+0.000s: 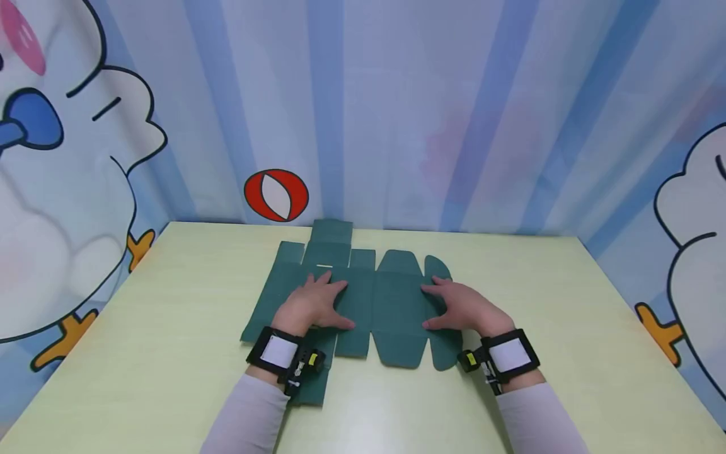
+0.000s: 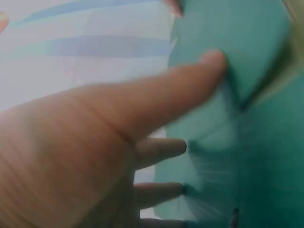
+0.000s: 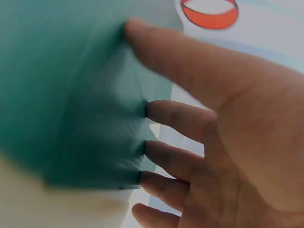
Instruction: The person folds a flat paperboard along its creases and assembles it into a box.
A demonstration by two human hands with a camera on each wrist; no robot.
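Observation:
An unfolded dark green cardboard box blank (image 1: 399, 302) lies flat on the table, with creases, slots and several flaps along its far and near edges. My left hand (image 1: 312, 302) is spread over its left part, fingertips and thumb touching the panel. On the right part rests my right hand (image 1: 462, 306), its fingers spread and fingertips on the card near the rounded end flaps. In the left wrist view the thumb (image 2: 180, 90) reaches over the green card (image 2: 270, 156). The right wrist view shows fingertips (image 3: 152, 109) pressing against the green surface (image 3: 57, 85).
The pale yellow table (image 1: 573, 302) extends around the card on all sides. Behind it hangs a blue striped curtain (image 1: 391, 113) printed with white cartoon figures and a red ball (image 1: 295, 189). Each wrist wears a black strap with a small camera.

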